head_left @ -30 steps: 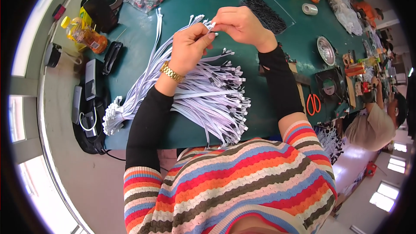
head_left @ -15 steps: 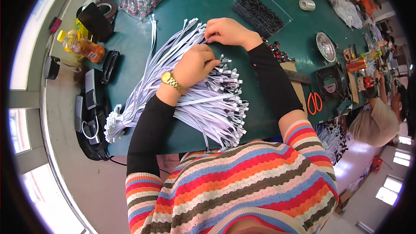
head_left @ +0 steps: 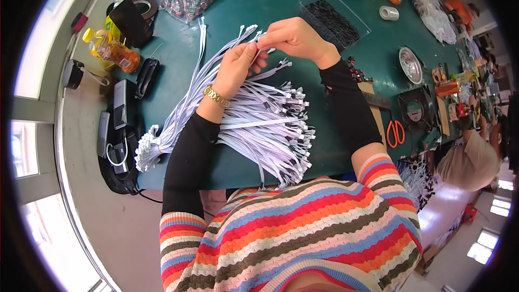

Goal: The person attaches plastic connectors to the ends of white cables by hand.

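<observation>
Head view, observed at the bench (head_left: 330, 157): the bundle of white cables (head_left: 259, 121) lies directly below and to the near side of the fingers, its gathered ends at the person's left and its loose ends fanned to the right. The long axis of the main mass runs roughly left to right; the upper strands slant away from the person and rightward, up to where the 2 hands meet. The left hand (head_left: 233, 69) is the nearer, over the upper strands, with its wristwatch (head_left: 217, 96) above them; the right hand (head_left: 296, 38) comes in from the other side, just past the strands, and is the closer of the 2 to the clear tray (head_left: 350, 14) of small black parts (head_left: 330, 17). Fingers of both hands are drawn narrow and pinched, tips meeting; what sits between them is too small and too covered to identify. Noted as obscured: the strands under the left hand and forearm, the left hand's lower fingers in part, and part of a cluster of small red-and-black parts (head_left: 354, 70) behind the right sleeve (head_left: 350, 105). At the far right, a co-worker (head_left: 469, 162) is bent by the lens, and the items alongside are hard to make out.
</observation>
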A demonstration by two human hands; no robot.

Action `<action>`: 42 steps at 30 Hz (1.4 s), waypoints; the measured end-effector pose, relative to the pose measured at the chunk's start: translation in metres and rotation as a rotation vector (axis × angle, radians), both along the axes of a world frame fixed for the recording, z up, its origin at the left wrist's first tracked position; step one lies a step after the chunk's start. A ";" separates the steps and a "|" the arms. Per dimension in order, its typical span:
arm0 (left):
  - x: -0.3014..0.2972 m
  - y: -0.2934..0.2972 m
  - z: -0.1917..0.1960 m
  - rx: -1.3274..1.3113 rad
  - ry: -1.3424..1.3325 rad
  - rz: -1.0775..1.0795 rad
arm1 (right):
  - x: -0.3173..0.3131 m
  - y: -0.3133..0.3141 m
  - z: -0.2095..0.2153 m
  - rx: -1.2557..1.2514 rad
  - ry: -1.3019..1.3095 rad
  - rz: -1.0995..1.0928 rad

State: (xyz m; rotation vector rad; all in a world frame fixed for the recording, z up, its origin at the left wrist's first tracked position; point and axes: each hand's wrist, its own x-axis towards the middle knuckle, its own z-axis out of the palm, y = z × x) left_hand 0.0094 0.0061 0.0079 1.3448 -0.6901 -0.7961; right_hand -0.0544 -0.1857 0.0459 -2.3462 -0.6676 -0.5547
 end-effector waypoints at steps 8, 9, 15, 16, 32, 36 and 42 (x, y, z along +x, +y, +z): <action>0.000 0.000 -0.006 -0.017 -0.020 0.192 | -0.005 -0.052 0.006 0.153 0.096 -0.600; -0.002 -0.002 -0.006 -0.019 -0.022 0.191 | -0.011 -0.076 0.002 0.087 0.107 -0.692; -0.006 -0.008 -0.005 0.071 -0.133 0.183 | -0.030 -0.139 -0.035 -0.110 0.542 -0.829; -0.007 -0.006 -0.002 0.105 -0.141 0.193 | -0.026 -0.135 -0.035 -0.105 0.544 -0.831; -0.002 -0.006 -0.009 0.005 -0.012 0.275 | -0.009 -0.090 -0.013 0.407 0.225 -0.676; 0.003 0.003 -0.013 -0.033 0.029 0.302 | 0.007 -0.010 0.001 0.493 0.359 -0.362; 0.003 0.000 -0.013 -0.095 0.053 0.319 | 0.005 0.020 0.001 0.536 0.329 -0.266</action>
